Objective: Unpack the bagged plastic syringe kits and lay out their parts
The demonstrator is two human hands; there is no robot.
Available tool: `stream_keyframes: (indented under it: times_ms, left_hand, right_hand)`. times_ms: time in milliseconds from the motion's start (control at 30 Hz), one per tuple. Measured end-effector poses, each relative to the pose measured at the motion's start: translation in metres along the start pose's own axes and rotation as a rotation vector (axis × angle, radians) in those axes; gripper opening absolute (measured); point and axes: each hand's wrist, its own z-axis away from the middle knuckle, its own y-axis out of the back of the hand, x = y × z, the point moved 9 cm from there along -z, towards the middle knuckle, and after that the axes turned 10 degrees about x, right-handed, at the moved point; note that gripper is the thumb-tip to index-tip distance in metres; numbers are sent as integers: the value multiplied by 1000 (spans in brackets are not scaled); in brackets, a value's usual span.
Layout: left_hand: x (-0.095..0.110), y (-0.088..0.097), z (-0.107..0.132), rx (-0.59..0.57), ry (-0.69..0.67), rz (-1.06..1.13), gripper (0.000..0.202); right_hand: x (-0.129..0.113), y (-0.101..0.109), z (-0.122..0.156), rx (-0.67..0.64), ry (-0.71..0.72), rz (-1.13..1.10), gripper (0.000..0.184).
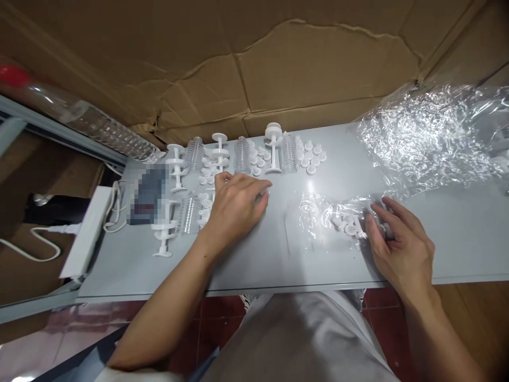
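Observation:
My left hand [238, 204] hovers over the table beside the rows of white parts, thumb and index tips drawn close together on a small pale bit that is too small to name. Under its curled fingers, some small white caps [204, 204] are partly hidden. My right hand [401, 244] curls round the right end of a small clear plastic bag [314, 217]. Loose white caps [350, 227] lie in that bag, and a few white pieces show between thumb and fingers. Ribbed clear tubes [242, 155] and white plunger-like parts [273, 148] are grouped with caps along the back.
A large crinkled clear plastic bag [433, 138] covers the back right. Brown cardboard [318, 69] stands behind the table [254, 260]. On the left are a red-capped plastic bottle [99, 124], a white power strip [87, 233] with a cable, and a blurred dark item [147, 196].

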Motion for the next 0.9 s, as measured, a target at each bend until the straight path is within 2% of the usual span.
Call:
stream_keyframes:
  times_ms: [233, 300, 400, 467, 533, 633, 700, 767, 900]
  left_hand:
    - [-3, 1, 7, 22, -72, -69, 11]
    - [-2, 7, 9, 44, -82, -110, 11]
    - [7, 24, 15, 137, -77, -132, 9]
    - [20, 33, 22, 189, -88, -17, 10]
    - [35, 29, 30, 126, -98, 211, 7]
    - [52, 6, 40, -78, -42, 465, 11]
    - [52, -7, 41, -145, 46, 503, 15]
    - [50, -13, 37, -150, 97, 493, 16]
    - [59, -15, 24, -143, 23, 386, 14]
  right_hand:
    - [1, -2, 2, -1, 10, 5, 26]
    - [1, -3, 1, -11, 3, 7, 26]
    - [0, -4, 0, -19, -1, 10, 26]
    - [-2, -4, -1, -19, 4, 3, 26]
    - [-4, -4, -2, -25, 9, -6, 26]
    - [-5, -6, -2, -48, -8, -7, 28]
    - [-4, -8, -2, -64, -27, -1, 31]
    - [-4, -8, -2, -73, -32, 5, 33]
    - [-12, -13, -2, -86, 21, 4, 33]
